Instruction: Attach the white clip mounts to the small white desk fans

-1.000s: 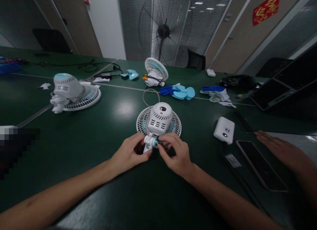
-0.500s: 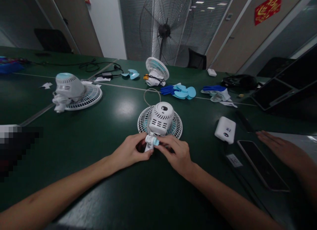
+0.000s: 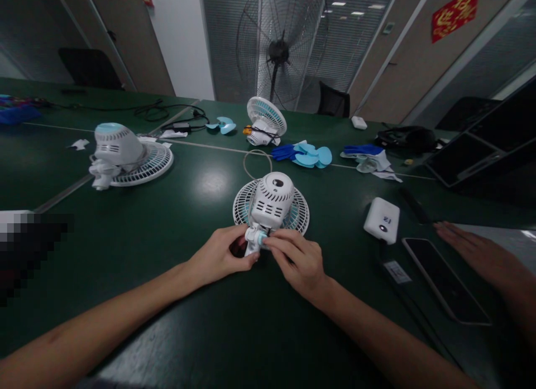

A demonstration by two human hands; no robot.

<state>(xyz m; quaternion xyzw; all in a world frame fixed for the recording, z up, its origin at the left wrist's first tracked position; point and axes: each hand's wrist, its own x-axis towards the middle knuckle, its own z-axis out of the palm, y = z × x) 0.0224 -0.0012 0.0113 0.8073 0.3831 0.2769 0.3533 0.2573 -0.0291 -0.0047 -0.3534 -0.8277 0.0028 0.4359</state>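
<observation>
A small white fan [image 3: 271, 202] lies face down on the green table [image 3: 176, 227], its motor housing pointing up. My left hand [image 3: 218, 258] grips the white bracket at the fan's near end, fingers curled around it. My right hand [image 3: 297, 260] pinches a light-blue knob [image 3: 262, 240] on that bracket between thumb and fingers. A white cord loops away behind the fan.
Two more small fans lie at the left [image 3: 121, 154] and far middle [image 3: 264, 121]. Loose blue blades [image 3: 310, 154], a white power bank [image 3: 382, 220] and a phone [image 3: 444, 280] lie to the right. Another person's hand [image 3: 473, 255] rests by the phone.
My right hand's fingers have shifted slightly on the blue knob, closing tighter over it. The fan and my left hand stay put.
</observation>
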